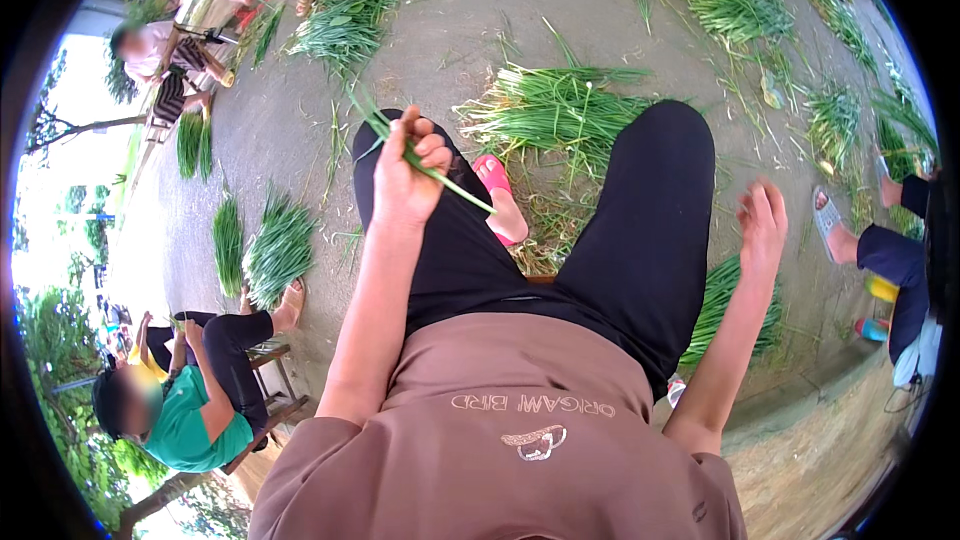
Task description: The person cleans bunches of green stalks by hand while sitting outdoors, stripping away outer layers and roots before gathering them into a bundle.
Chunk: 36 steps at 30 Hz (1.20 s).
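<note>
My left hand is closed round a few long green stalks, which look like garlic shoots or chives; their pale ends point down to the right over my thigh and their leafy ends up to the left. My right hand is held out past my right knee, fingers loosely curled, with nothing seen in it. On the ground beyond my knees lies a large heap of the same green stalks. Another pile of green stalks lies beside my right thigh, partly hidden by my forearm.
Loose trimmings lie by my pink sandal. More green piles are spread over the concrete. A person in a green shirt sits on a wooden seat at the left; others sit at upper left and right.
</note>
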Each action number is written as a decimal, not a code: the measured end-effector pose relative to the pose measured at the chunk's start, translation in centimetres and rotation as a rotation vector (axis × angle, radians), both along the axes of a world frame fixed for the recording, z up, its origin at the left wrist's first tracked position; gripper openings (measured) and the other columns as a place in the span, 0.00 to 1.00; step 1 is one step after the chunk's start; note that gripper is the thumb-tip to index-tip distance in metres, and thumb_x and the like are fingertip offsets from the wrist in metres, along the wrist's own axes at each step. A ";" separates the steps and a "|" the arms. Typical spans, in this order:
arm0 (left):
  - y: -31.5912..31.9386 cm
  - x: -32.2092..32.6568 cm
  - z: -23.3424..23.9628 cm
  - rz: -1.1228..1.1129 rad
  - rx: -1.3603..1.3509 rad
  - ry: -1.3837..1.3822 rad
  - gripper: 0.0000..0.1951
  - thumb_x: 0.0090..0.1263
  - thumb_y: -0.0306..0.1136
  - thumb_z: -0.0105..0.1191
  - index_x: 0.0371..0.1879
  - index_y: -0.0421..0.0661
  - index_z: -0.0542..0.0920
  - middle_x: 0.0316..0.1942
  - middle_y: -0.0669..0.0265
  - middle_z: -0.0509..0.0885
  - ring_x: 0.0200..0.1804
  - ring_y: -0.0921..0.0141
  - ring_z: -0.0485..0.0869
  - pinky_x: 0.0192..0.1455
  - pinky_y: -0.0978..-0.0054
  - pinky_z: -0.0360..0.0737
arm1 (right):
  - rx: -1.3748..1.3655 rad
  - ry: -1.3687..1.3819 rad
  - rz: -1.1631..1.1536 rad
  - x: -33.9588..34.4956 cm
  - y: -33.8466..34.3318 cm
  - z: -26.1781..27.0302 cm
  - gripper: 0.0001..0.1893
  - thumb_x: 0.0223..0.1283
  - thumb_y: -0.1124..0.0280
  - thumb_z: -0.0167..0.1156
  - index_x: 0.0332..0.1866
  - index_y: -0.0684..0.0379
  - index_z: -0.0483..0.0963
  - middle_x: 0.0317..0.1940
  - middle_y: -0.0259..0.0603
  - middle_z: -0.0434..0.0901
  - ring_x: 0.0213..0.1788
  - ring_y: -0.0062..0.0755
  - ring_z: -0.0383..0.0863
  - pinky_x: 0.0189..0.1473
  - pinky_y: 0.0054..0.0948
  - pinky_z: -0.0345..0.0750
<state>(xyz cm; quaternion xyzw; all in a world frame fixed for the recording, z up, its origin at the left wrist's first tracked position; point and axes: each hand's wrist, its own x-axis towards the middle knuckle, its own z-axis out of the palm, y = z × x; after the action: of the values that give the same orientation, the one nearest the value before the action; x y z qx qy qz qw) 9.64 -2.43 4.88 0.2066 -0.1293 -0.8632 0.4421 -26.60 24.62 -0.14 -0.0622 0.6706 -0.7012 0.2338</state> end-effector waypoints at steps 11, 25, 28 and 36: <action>2.7 -5.1 -1.1 0.069 -0.046 -0.315 0.16 0.75 0.43 0.41 0.49 0.45 0.73 0.34 0.67 0.74 0.33 0.73 0.72 0.37 0.74 0.74 | 0.185 0.555 1.083 19.8 -15.2 5.7 0.14 0.56 0.67 0.62 0.42 0.63 0.71 0.34 0.48 0.81 0.32 0.37 0.81 0.36 0.32 0.76; 3.7 -4.4 -9.5 -0.502 -0.815 -1.075 0.14 0.68 0.26 0.45 0.49 0.37 0.76 0.43 0.60 0.79 0.47 0.73 0.77 0.50 0.75 0.73 | -0.100 -0.475 0.755 17.1 -15.1 -0.5 0.10 0.63 0.65 0.56 0.43 0.59 0.72 0.27 0.32 0.78 0.25 0.19 0.75 0.28 0.19 0.70; 4.2 -4.6 -8.4 -0.657 -0.610 -1.018 0.13 0.67 0.25 0.48 0.49 0.36 0.76 0.35 0.66 0.81 0.38 0.74 0.80 0.43 0.76 0.76 | -0.118 -0.512 0.744 17.0 -15.2 -0.8 0.10 0.64 0.65 0.55 0.44 0.59 0.71 0.27 0.32 0.77 0.25 0.19 0.75 0.28 0.19 0.70; 3.6 -4.5 -7.4 -0.469 -0.253 -0.535 0.20 0.72 0.46 0.46 0.51 0.42 0.75 0.44 0.66 0.80 0.45 0.72 0.79 0.51 0.72 0.75 | -0.058 -0.387 0.827 17.3 -15.2 -0.5 0.09 0.63 0.67 0.55 0.42 0.61 0.72 0.27 0.33 0.77 0.25 0.19 0.73 0.28 0.20 0.69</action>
<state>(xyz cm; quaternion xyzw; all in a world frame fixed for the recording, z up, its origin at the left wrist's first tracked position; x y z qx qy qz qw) 5.10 1.21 -2.51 0.3332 -0.3897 -0.8337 0.2052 -9.26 9.37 -0.68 -0.1989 0.5134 -0.5665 0.6131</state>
